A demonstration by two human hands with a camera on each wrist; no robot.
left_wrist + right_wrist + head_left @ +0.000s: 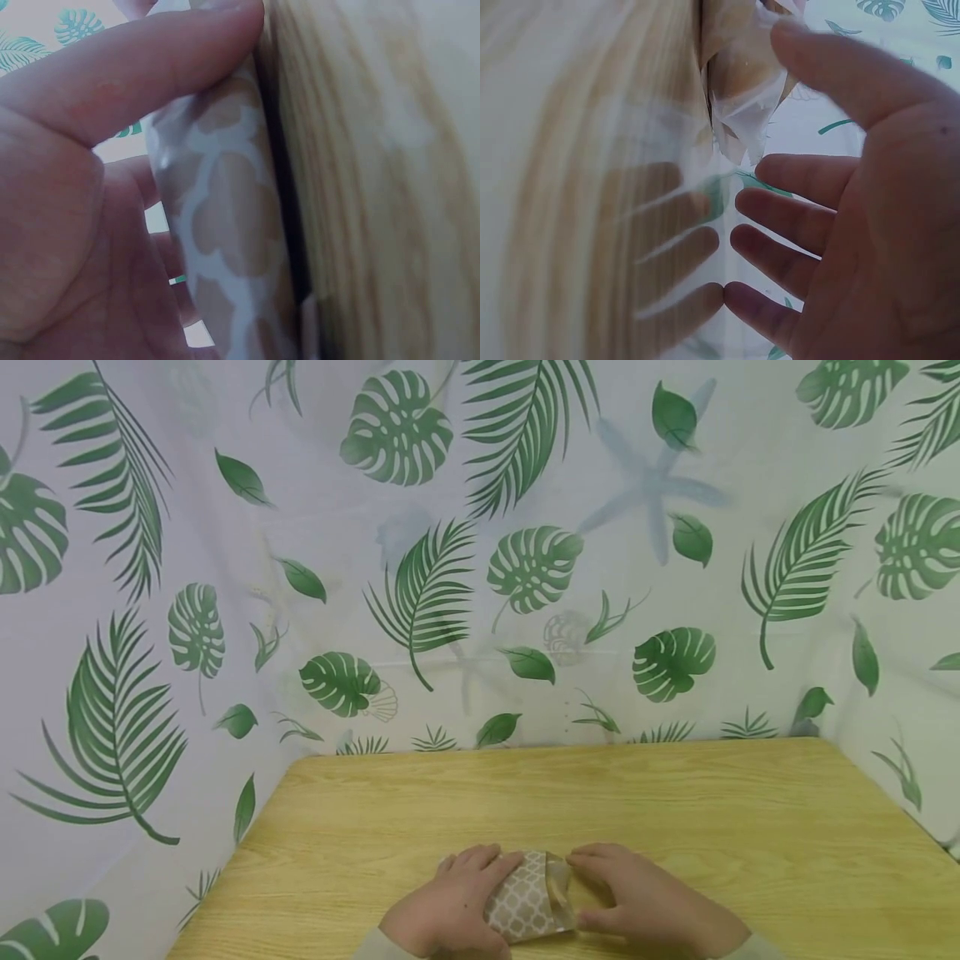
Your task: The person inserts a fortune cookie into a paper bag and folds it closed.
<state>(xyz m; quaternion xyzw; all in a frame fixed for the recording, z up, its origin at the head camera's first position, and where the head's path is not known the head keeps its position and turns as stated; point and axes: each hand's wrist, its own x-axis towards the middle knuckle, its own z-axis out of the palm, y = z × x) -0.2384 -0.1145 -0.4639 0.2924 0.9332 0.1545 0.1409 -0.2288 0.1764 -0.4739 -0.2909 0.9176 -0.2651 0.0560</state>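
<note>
Patterned packet [525, 895] at my 6 o'clock, held one-handed.
My left grip [459, 902] clamped on its 9 o'clock side; my right grip [641, 897] apart, relaxed, at its 3 o'clock end, contact unclear. Worktop [375, 814] underneath, leaf-print sheet [322, 527] beyond at 12.

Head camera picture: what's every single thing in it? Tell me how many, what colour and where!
packet: one, beige with white lattice, on the table's near part
packet's contents: count unclear, tan, showing at the packet's right end
table: one, yellowish wood, under the packet
backdrop: looks like one, white, behind and beside the table
leaf prints: many, green, all over the backdrop
starfish print: one large, pale blue-grey, upper right
sleeves: two, pale, at the wrists
left hand: one, bare, holding the packet
right hand: one, bare, at the packet's right end
</note>
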